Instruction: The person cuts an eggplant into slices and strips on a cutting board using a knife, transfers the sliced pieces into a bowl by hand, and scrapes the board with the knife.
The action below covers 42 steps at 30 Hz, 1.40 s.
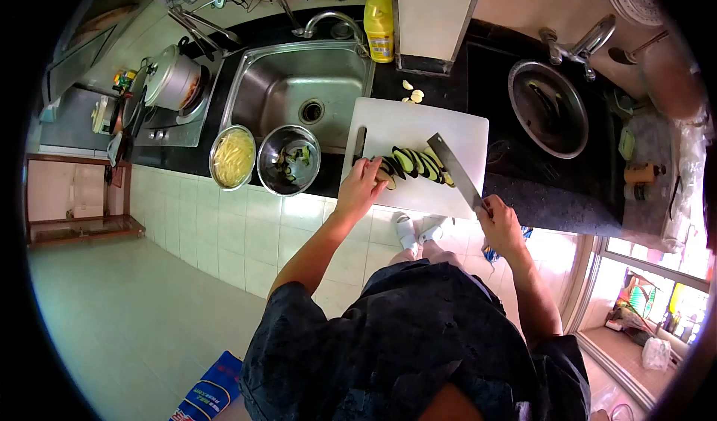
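Observation:
A white cutting board lies on the counter in front of me. Across it runs a slanting row of eggplant slices, dark-skinned with pale green flesh. My left hand rests at the row's left end, its fingers closed round the slices there; the fingertips are partly hard to make out. In my right hand is the handle of a cleaver. The cleaver's blade points up and left over the board, beside the right end of the row. Whether its edge touches the board I cannot tell.
Left of the board stand a bowl of pale yellow strips and a metal bowl with dark scraps, before a steel sink. Garlic cloves lie behind the board. A metal basin with dark items sits at right.

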Motion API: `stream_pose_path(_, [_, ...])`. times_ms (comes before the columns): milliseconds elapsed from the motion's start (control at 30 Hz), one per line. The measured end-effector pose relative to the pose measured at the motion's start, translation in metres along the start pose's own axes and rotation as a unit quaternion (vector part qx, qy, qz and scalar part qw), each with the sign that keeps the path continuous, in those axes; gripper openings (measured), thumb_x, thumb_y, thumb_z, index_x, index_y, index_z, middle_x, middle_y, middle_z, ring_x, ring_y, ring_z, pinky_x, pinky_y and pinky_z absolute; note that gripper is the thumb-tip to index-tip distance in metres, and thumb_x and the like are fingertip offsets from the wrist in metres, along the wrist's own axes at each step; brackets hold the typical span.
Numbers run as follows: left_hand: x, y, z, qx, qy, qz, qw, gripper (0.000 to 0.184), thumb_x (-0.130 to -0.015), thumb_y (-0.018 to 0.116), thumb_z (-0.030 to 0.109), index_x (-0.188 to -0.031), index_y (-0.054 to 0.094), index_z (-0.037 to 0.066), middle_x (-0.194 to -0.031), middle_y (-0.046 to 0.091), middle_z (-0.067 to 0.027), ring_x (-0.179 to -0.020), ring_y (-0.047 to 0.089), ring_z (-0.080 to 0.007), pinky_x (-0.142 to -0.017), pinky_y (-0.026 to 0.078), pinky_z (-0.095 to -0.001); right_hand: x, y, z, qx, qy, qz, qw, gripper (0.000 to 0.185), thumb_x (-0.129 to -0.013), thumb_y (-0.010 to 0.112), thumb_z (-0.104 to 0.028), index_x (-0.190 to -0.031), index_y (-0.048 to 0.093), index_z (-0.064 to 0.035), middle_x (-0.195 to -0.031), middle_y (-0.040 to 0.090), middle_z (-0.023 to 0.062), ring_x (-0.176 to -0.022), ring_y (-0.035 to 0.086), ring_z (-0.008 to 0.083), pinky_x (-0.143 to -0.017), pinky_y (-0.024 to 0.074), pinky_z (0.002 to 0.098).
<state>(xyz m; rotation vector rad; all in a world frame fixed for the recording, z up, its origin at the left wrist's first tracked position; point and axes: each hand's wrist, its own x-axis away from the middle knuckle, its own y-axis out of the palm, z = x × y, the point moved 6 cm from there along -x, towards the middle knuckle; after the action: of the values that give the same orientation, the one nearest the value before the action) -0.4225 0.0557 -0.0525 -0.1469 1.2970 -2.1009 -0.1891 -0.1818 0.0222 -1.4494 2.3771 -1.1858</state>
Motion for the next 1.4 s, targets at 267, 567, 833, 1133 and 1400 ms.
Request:
stream_pose_path(267, [-0.03,0.01,0.039,-0.033,0.114,0.073,0.99,0.042,-0.087,0.075,0.019,-0.124,0.061,0.005,-0.125,0.056,-0.0128,-0.113,0.055,-0.0345,-0.094,0.044,-0.0466,0.003,-0.013,0.017,0.086,0.016,0.049,0.995,0.021,-0.096,0.064,-0.022,-0.099,0.06,-0.0009,-0.087,0.07,0.0257,-0.083,0.069,0.0467,-0.073,0.054,0.0535])
stream_pose_path(567, [-0.059,0.069,0.047,-0.12,0.153,-0.075,0.978,0.087,-0.077,0.08,0.052,-0.143,0.052,0.004,-0.137,0.053,-0.0122,-0.127,0.048,-0.0294,-0.105,0.038,-0.0486,0.005,0.008,0.036,0.153,-0.009,0.045,0.987,0.021,-0.098,0.061,-0.024,-0.104,0.057,-0.004,-0.08,0.071,0.0236,-0.074,0.07,0.0453,-0.069,0.0553,0.0552])
stream_pose_path(833, [-0.075,0.051,0.076,-0.091,0.16,-0.073,0.98,0.096,-0.073,0.082,0.056,-0.144,0.05,-0.001,-0.133,0.056,-0.0136,-0.123,0.05,-0.0294,-0.101,0.04,-0.0458,-0.001,0.003,0.039,0.13,0.0,0.061,0.99,0.022,-0.097,0.061,-0.023,-0.103,0.057,-0.0029,-0.084,0.071,0.0245,-0.079,0.069,0.0462,-0.072,0.0554,0.0541])
stream_pose_path(1133, [-0.089,0.075,0.077,-0.116,0.182,-0.132,0.967,0.099,-0.066,0.083,0.062,-0.138,0.057,0.0,-0.126,0.059,-0.0131,-0.12,0.05,-0.0283,-0.101,0.039,-0.0463,-0.007,0.006,0.045,0.108,0.044,0.03,0.993,0.025,-0.098,0.059,-0.026,-0.102,0.059,-0.0015,-0.087,0.07,0.0274,-0.084,0.069,0.0473,-0.077,0.0547,0.0544])
stream_pose_path(1400, [-0.085,0.052,0.09,-0.082,0.254,-0.02,0.964,0.053,-0.081,0.077,0.047,-0.116,0.066,0.008,-0.111,0.061,-0.0071,-0.11,0.053,-0.0262,-0.094,0.043,-0.0433,-0.001,0.009,0.049,0.101,0.05,0.029,0.993,0.026,-0.098,0.06,-0.028,-0.103,0.058,-0.0027,-0.087,0.071,0.027,-0.083,0.068,0.0482,-0.076,0.054,0.057])
